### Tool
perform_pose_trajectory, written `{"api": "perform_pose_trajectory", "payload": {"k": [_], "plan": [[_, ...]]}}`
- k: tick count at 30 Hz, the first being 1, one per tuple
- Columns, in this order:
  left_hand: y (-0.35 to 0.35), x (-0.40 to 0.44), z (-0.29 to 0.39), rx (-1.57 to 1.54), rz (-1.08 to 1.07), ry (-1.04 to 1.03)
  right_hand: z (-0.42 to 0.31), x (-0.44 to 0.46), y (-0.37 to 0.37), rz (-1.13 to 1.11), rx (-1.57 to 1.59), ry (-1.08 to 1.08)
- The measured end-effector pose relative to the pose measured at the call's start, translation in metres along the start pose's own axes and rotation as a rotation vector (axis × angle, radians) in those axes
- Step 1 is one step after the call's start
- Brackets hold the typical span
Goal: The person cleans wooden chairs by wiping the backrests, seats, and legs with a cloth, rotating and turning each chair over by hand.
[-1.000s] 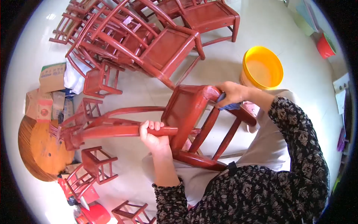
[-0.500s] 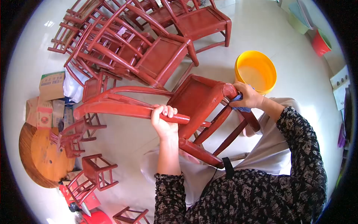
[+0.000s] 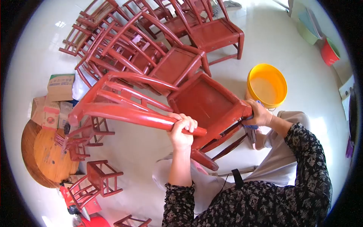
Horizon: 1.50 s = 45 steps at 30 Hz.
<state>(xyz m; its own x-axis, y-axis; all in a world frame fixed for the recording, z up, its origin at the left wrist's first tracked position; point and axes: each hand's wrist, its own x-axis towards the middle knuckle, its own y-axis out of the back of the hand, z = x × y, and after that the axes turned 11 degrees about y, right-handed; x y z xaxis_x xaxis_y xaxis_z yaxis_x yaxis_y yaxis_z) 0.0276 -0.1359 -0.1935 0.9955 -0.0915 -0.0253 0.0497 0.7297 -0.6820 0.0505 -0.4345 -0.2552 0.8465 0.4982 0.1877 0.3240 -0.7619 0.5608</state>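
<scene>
The red chair [image 3: 204, 100], between both hands, should be rigid, fairly heavy and slick: grip the back post [image 3: 132, 116], inside the curled fingers of the left hand [image 3: 182, 132], and the seat corner [image 3: 245, 109], where the right hand's [image 3: 261, 115] fingers clamp a blue cloth [image 3: 252, 126].

We see deep red on the chair [image 3: 206, 100], blue on the cloth [image 3: 252, 126], bright yellow on the bucket [image 3: 281, 85], pale floral print on the black top [image 3: 261, 200], plain beige trousers [image 3: 280, 155], whitish floor [image 3: 132, 151], and an orange-brown table [image 3: 55, 160] edged in darker brown
</scene>
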Motion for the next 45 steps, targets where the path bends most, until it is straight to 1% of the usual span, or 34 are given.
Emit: {"api": "perform_pose_trajectory", "payload": {"k": [2,4,5,7,9,11,12,14,16,17,18,20,22,23,24,25,26,28,30,32,33,34,36,37,38,39,40,43,44,45], "plan": [[0.004,0.009,-0.005,0.024,-0.084,0.061,-0.007,-0.011,-0.005,0.086,0.056,-0.101],[-0.001,0.014,-0.011,0.089,-0.132,0.117,0.003,-0.023,-0.017,0.062,0.265,-0.136],[-0.003,0.014,-0.016,0.097,-0.131,0.153,0.002,-0.031,-0.022,0.041,0.280,-0.210],[0.003,0.016,-0.021,0.157,-0.201,0.162,0.010,-0.046,-0.037,0.015,0.298,-0.202],[0.004,0.013,-0.019,0.186,-0.216,0.164,0.015,-0.050,-0.045,-0.024,0.328,-0.198],[-0.003,0.016,-0.015,0.232,-0.175,0.214,0.009,-0.047,-0.042,-0.014,0.379,-0.011],[-0.004,0.017,-0.016,0.230,-0.177,0.213,0.006,-0.041,-0.029,-0.013,0.376,-0.011],[-0.006,0.018,-0.015,0.225,-0.225,0.229,0.003,-0.019,0.012,-0.758,-0.251,-0.269],[-0.009,0.020,-0.017,0.283,-0.276,0.234,0.009,-0.007,0.029,-0.465,-0.496,-0.216],[-0.012,0.020,-0.020,0.313,-0.285,0.229,0.010,0.001,0.037,-0.246,-0.322,-0.195],[-0.018,0.020,-0.023,0.362,-0.276,0.237,-0.015,0.012,0.040,-0.265,-0.328,-0.177],[-0.032,0.022,-0.028,0.592,-0.289,0.306,-0.084,0.046,0.037,0.131,0.152,0.014],[-0.060,0.019,-0.039,0.690,-0.200,0.288,-0.119,0.067,0.029,0.124,0.260,0.191],[-0.065,0.022,-0.045,0.777,-0.287,0.235,-0.139,0.074,0.025,0.122,0.244,0.213],[-0.069,0.024,-0.045,0.865,-0.375,0.187,-0.142,0.078,0.021,0.162,0.111,0.211],[-0.070,0.024,-0.043,0.826,-0.382,0.271,-0.140,0.078,0.021,0.180,0.035,0.150],[-0.061,0.024,-0.034,0.967,-0.501,0.105,-0.137,0.077,0.025,0.195,-0.049,0.088],[-0.037,0.028,0.010,1.104,-0.499,0.210,-0.138,0.073,0.027,0.287,0.190,-0.038],[0.009,0.061,0.055,0.723,-0.240,0.497,-0.120,0.068,0.036,0.304,0.265,-0.088],[0.071,0.105,0.075,0.907,0.123,0.248,-0.111,0.070,0.037,0.407,0.230,-0.120],[0.104,0.129,0.086,0.887,0.266,0.366,-0.112,0.072,0.041,0.381,0.217,-0.161],[0.128,0.153,0.099,0.857,0.411,0.481,-0.100,0.072,0.042,0.421,0.239,-0.139],[0.151,0.187,0.113,0.962,0.579,0.247,-0.068,0.073,0.047,0.393,0.254,-0.121],[0.192,0.220,0.111,0.945,0.598,0.089,-0.077,0.083,0.042,0.492,0.251,-0.091],[0.234,0.250,0.107,0.928,0.608,-0.058,-0.068,0.083,0.044,0.536,0.247,-0.116],[0.243,0.268,0.112,0.904,0.783,-0.076,-0.073,0.088,0.044,0.572,0.250,-0.104],[0.241,0.286,0.115,0.880,0.936,-0.095,-0.058,0.087,0.049,0.536,0.232,-0.014],[0.240,0.324,0.131,0.581,0.760,-0.055,-0.059,0.100,0.050,0.576,0.164,-0.001],[0.239,0.336,0.130,0.593,0.800,-0.071,-0.062,0.102,0.051,0.582,0.155,-0.015],[0.251,0.350,0.124,0.619,0.831,-0.137,-0.062,0.104,0.050,0.590,0.146,-0.030]]}}
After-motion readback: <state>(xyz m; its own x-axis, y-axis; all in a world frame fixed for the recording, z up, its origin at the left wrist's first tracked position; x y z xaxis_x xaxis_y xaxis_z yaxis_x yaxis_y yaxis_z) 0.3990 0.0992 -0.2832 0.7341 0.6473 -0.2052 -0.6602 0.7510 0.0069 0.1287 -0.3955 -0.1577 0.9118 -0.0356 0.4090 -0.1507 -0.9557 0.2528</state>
